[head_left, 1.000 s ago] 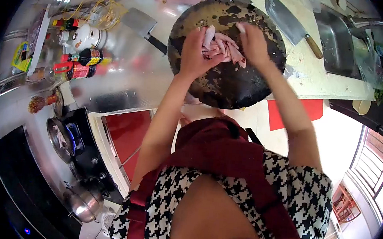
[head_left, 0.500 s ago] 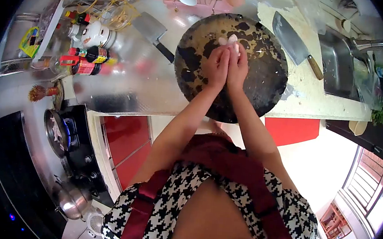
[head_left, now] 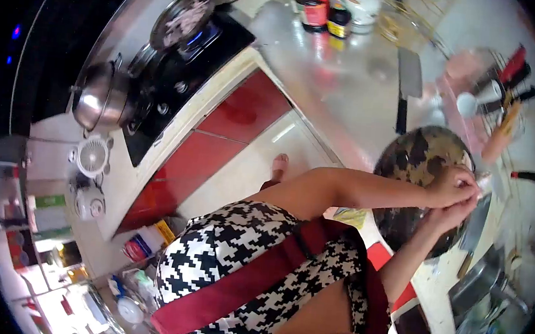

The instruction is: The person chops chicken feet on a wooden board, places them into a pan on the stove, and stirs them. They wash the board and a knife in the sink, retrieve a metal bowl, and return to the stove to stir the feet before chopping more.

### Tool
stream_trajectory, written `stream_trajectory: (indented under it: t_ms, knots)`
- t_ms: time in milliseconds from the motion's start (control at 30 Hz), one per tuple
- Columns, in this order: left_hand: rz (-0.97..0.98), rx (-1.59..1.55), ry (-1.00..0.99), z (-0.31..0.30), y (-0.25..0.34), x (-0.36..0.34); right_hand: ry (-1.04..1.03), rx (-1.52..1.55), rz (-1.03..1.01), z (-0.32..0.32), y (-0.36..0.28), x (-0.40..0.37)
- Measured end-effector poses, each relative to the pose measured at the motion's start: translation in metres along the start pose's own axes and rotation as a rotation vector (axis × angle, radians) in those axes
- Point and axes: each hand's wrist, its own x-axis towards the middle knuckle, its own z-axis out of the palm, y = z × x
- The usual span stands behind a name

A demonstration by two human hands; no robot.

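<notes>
My left hand (head_left: pixel 449 189) and my right hand (head_left: pixel 449 218) are pressed together over the far side of a round, dark, blotched chopping board (head_left: pixel 410 154). Fingers of both are curled closed around pale, whitish pieces of food (head_left: pixel 483 183), which stick out at the fingertips; most of what they hold is hidden. Beside the board lies a cleaver (head_left: pixel 411 78) with a black handle. On the other side is a large knife (head_left: pixel 478 224), partly covered by my right hand and forearm.
A frying pan (head_left: pixel 156 37) with pale pink pieces sits over a blue flame on the black stove (head_left: pixel 178 106). Near it stands a steel pot (head_left: pixel 100 100). Sauce bottles (head_left: pixel 339 19) and a white lidded jar (head_left: pixel 362 8) line the counter; a sink (head_left: pixel 475 287) lies beyond the board.
My view has swung toward the stove, so the board and hands appear farther right. Both hands remain joined around the pale pieces, now nearer the board's far edge.
</notes>
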Motion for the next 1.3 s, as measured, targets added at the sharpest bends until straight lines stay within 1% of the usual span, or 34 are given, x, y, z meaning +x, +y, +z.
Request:
stream_trajectory:
  t_ms: [33,100,167,200,233,267,300,333,367,400,433,500,567,600,633,667,700,733,767,800,833,867,900,933,967,1033,1100,1133,1167,1267,1300]
  knots:
    - [-0.008,-0.006,0.011,-0.008,0.015,0.009,-0.029,-0.058,-0.014,0.029,-0.003,-0.006]
    - [0.109,0.013,0.078,-0.030,0.036,0.030,-0.451,0.372,0.218,0.069,0.009,0.000]
    - [0.264,-0.015,0.132,-0.065,0.060,0.057,-0.665,0.489,0.292,0.114,0.027,0.002]
    - [0.281,-0.005,0.185,-0.085,0.074,0.069,-0.675,0.391,0.240,0.140,0.037,0.000]
    - [0.433,0.017,0.282,-0.107,0.087,0.085,-0.686,0.295,0.185,0.169,0.050,-0.004]
    - [0.429,0.016,0.274,-0.138,0.110,0.096,-0.448,0.031,0.013,0.210,0.069,-0.015]
    - [0.424,0.017,0.263,-0.173,0.135,0.104,-0.421,-0.057,-0.017,0.247,0.090,-0.025]
    - [0.465,0.029,0.309,-0.207,0.155,0.115,-0.482,-0.109,-0.082,0.296,0.112,-0.051]
    - [0.508,0.041,0.350,-0.242,0.173,0.126,-0.436,-0.125,-0.100,0.337,0.138,-0.068]
    - [0.594,0.142,0.400,-0.282,0.188,0.138,-0.426,-0.102,-0.025,0.381,0.158,-0.099]
    - [0.674,0.244,0.452,-0.324,0.203,0.148,-0.556,-0.084,-0.011,0.409,0.192,-0.097]
    - [0.623,0.195,0.549,-0.405,0.245,0.155,-0.688,-0.026,-0.040,0.476,0.253,-0.133]
    - [0.772,0.380,0.610,-0.501,0.256,0.168,-0.793,0.008,0.147,0.526,0.324,-0.153]
    - [0.598,0.286,0.612,-0.546,0.262,0.164,-1.016,-0.073,-0.013,0.548,0.369,-0.152]
    - [0.418,0.194,0.608,-0.584,0.267,0.158,-0.980,-0.017,0.111,0.566,0.407,-0.165]
    - [0.363,0.101,0.698,-0.612,0.275,0.154,-0.941,0.039,0.233,0.582,0.440,-0.180]
    - [0.307,0.007,0.790,-0.638,0.280,0.152,-0.906,0.001,0.365,0.593,0.472,-0.191]
    - [0.275,0.004,0.790,-0.673,0.275,0.152,-0.869,-0.037,0.497,0.602,0.499,-0.197]
    - [0.242,0.000,0.793,-0.712,0.262,0.153,-0.881,-0.088,0.621,0.608,0.522,-0.198]
    - [0.208,-0.006,0.802,-0.738,0.256,0.149,-0.892,-0.143,0.749,0.611,0.543,-0.199]
    - [0.086,0.058,0.835,-0.751,0.261,0.141,-0.905,-0.200,0.881,0.617,0.536,-0.213]
    - [-0.037,0.122,0.866,-0.763,0.265,0.132,-0.884,-0.340,0.882,0.613,0.521,-0.220]
    - [-0.161,0.185,0.892,-0.769,0.269,0.125,-0.955,-0.330,0.925,0.613,0.515,-0.219]
    - [-0.240,0.238,1.016,-0.773,0.276,0.125,-1.007,-0.506,0.787,0.611,0.512,-0.215]
    - [-0.261,0.311,0.985,-0.781,0.282,0.119,-1.056,-0.679,0.639,0.608,0.508,-0.209]
    - [-0.296,0.459,0.917,-0.806,0.300,0.103,-1.391,-1.090,0.191,0.586,0.482,-0.205]
    - [-0.181,0.691,1.049,-0.842,0.301,0.091,-1.667,-1.460,-0.340,0.557,0.446,-0.212]
    - [0.037,0.713,1.051,-0.835,0.306,0.080,-1.769,-1.611,-0.363,0.541,0.426,-0.226]
    - [0.144,0.686,1.113,-0.820,0.312,0.070,-1.868,-1.762,-0.382,0.530,0.413,-0.237]
    - [0.243,0.537,1.228,-0.774,0.320,0.037,-1.982,-1.713,-0.372,0.492,0.434,-0.238]
    - [0.265,0.500,1.258,-0.753,0.326,0.021,-1.929,-1.745,-0.398,0.482,0.443,-0.237]
